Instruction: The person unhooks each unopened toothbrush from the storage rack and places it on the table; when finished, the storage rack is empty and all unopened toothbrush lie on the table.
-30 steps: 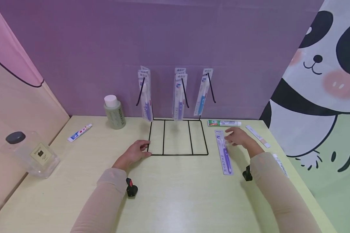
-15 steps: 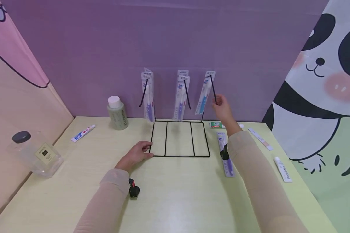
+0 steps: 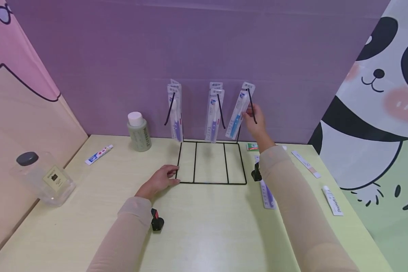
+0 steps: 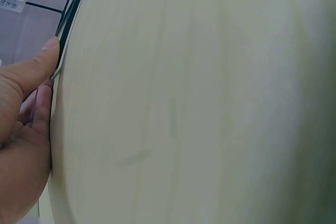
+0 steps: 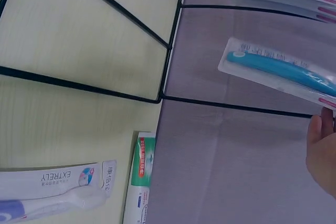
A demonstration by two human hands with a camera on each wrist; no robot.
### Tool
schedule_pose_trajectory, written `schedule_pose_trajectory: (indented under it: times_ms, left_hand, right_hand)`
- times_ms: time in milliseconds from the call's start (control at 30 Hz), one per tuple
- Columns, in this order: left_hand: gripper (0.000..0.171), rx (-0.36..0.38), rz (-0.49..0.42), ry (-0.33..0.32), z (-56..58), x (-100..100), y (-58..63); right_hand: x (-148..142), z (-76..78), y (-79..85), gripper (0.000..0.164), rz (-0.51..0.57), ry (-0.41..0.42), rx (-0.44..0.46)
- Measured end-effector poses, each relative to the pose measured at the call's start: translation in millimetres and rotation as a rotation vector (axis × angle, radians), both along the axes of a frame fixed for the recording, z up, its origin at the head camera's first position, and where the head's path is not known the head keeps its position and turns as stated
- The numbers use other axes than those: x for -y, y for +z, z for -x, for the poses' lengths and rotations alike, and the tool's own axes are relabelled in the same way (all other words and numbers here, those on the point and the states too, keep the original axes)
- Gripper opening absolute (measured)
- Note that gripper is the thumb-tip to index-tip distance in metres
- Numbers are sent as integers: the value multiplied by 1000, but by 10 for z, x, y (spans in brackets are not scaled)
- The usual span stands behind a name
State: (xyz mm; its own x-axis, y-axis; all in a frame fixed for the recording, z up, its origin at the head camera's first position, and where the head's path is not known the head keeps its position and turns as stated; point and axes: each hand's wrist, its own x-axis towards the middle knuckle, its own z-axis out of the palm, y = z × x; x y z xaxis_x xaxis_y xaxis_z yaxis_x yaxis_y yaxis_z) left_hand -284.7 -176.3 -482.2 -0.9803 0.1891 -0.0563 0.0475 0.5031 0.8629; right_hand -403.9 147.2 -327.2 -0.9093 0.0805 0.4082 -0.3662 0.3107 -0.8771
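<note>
A black wire display rack (image 3: pixel 210 183) stands on the table, packaged toothbrushes hanging from its hooks. My left hand (image 3: pixel 160 180) grips the left side of its base, thumb near the front corner and fingers behind; the left wrist view shows the thumb (image 4: pixel 39 66) against the wire. At the right hook, my right hand (image 3: pixel 256 122) holds the edge of a blue packaged toothbrush (image 3: pixel 237 117), which hangs tilted. In the right wrist view the fingertips (image 5: pixel 326 119) meet that package's edge. Purple packaged toothbrushes hang on the left hook (image 3: pixel 175 117) and middle hook (image 3: pixel 213 117).
Another purple packaged toothbrush (image 3: pixel 268 196) lies under my right forearm. Near it are a green toothpaste tube (image 3: pixel 252 146), a slim white packet (image 3: pixel 306 164) and a white tube (image 3: pixel 332 201). Leftward stand a green bottle (image 3: pixel 139 132), a clear bottle (image 3: pixel 47 181) and a small tube (image 3: pixel 98 155).
My right hand has risen from beside the purple toothbrush on the table to the right hook. The blue package's lower end has swung left. My left hand stays on the rack.
</note>
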Motion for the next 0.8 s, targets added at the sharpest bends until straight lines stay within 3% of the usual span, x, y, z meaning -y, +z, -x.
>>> schedule_pose_trajectory:
  times_ms: [267,367,467,567,800]
  left_hand:
    - [52,-3,12,1,7,2,-13]
    - [53,-4,10,-7,13,2,-12]
    - [53,-6,9,-13,19,-1,-10]
    - [53,4,4,-5,17,-5,-7]
    - [53,7,7,-9,7,-15,11]
  right_hand:
    - [-82,-41,-38,36,46,25,-98]
    - [-203,-78,4,40,98,17,-89]
    - [-365,-131,54,43,160,5,-15]
    - [-567,-226,47,50,152,22,45]
    - [-1114,-511,-230,61,-6,115,298]
